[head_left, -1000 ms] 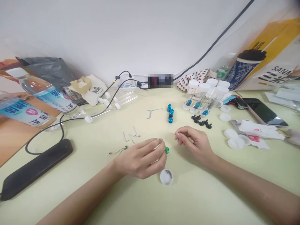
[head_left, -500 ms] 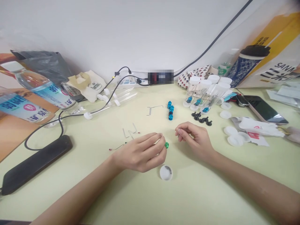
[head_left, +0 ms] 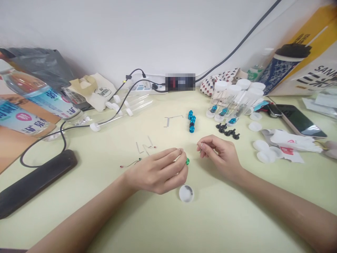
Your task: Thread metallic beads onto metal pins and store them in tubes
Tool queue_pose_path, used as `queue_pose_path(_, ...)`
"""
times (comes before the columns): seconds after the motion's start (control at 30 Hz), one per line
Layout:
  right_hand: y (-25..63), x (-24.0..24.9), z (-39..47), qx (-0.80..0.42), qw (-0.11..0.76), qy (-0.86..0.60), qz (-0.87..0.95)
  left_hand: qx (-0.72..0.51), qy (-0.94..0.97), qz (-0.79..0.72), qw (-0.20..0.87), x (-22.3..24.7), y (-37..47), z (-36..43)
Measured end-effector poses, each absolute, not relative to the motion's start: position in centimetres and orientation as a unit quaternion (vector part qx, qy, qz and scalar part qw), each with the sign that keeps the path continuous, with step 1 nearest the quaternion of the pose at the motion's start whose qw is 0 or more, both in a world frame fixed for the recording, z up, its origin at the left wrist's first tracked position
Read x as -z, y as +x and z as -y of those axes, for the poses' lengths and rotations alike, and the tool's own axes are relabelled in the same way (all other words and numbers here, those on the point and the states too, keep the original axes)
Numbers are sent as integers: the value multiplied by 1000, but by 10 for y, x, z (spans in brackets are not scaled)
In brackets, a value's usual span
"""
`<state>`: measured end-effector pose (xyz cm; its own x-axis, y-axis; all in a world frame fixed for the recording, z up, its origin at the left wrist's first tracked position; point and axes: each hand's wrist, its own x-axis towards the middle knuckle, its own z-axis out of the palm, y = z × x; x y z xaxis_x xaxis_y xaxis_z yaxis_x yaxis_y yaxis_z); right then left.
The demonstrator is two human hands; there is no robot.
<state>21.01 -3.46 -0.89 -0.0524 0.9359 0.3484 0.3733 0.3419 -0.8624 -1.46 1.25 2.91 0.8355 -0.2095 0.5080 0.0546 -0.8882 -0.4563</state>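
Observation:
My left hand (head_left: 160,171) is closed in a pinch, with a small silver piece (head_left: 180,151) just showing at the fingertips. Right beside its fingers is a green metal part (head_left: 187,161); whether the hand touches it I cannot tell. Across a short gap, my right hand (head_left: 217,153) pinches a thin silver rod (head_left: 201,147) between thumb and fingers. Below the left hand lies a white cap (head_left: 186,193) with small dark screws in it. L-shaped hex keys (head_left: 139,148) rest beyond the left hand. Blue metal parts (head_left: 192,121) stand in a row farther back.
Black knobbed screws (head_left: 228,131), capped clear tubes (head_left: 233,102), loose white caps (head_left: 263,151) and a phone (head_left: 300,119) lie to the right. At left are bottles (head_left: 39,98), a black oblong device (head_left: 39,182) and a cable. A power strip (head_left: 152,86) sits against the wall.
The view has shifted slightly. Both hands keep nearly the same pose and grip, and the objects on the table stay where they were.

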Motion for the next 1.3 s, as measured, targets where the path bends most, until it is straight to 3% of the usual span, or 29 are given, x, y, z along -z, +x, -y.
queue_pose_path(1.3,210,9,34,-300,474,-488,669,294,-926,-16,235,-26,-8,-9)
